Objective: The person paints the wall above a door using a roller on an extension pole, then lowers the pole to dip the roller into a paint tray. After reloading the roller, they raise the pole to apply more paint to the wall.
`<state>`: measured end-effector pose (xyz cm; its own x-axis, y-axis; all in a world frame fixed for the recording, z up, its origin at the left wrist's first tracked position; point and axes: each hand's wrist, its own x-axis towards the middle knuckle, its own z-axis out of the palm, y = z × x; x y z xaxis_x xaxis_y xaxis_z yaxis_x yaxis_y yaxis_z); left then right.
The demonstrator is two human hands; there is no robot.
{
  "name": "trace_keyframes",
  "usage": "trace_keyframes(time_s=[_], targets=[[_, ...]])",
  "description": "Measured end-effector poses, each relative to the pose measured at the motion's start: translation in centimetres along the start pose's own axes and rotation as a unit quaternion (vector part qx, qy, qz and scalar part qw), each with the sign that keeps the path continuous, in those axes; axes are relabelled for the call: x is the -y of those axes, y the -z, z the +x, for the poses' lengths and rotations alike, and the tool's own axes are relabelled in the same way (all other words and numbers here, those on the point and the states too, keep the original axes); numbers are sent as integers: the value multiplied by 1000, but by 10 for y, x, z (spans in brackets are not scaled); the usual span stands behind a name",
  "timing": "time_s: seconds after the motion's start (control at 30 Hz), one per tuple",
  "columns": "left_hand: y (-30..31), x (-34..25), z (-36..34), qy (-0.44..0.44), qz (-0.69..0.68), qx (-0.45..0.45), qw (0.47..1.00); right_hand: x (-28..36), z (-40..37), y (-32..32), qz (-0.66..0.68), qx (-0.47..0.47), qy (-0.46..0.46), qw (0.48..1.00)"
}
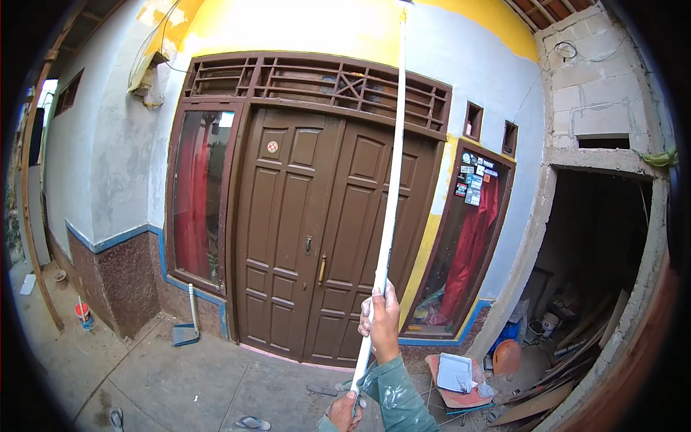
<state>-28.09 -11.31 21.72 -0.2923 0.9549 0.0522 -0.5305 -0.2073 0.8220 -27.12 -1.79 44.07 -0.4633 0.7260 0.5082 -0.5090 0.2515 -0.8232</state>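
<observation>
A long white extension pole (395, 165) rises from my hands up to the yellow-painted wall (302, 29) above the door. Its top end is cut off by the frame edge, so the tool on it cannot be made out well. My right hand (381, 320) is the upper one, its fingers wrapped round the pole, with paint marks on the fingers and the green sleeve (400, 396). Lower down, near the bottom edge, my left hand (344, 412) grips the pole's lower part. Below and to the right, a paint tray (455, 373) lies on a small reddish table (471, 400).
A brown double door (288, 216) stands between two windows with red curtains. At left are a dustpan (186, 334) and a small red-and-white bucket (83, 314). Sandals (253, 423) lie on the floor. Wooden boards (536, 403) lean by the dark doorway at right.
</observation>
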Motion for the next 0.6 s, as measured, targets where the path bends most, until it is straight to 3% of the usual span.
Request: trace_keyframes(time_s=[0.23, 0.4, 0.6], targets=[[28, 60, -20, 12, 2, -26, 1000, -30, -47, 12, -22, -16, -29, 999], [8, 25, -20, 49, -1, -19, 999, -7, -29, 5, 1, -19, -21, 1000], [0, 5, -11, 28, 1, -9, 1000, -4, -6, 3, 10, 6, -9, 1000]])
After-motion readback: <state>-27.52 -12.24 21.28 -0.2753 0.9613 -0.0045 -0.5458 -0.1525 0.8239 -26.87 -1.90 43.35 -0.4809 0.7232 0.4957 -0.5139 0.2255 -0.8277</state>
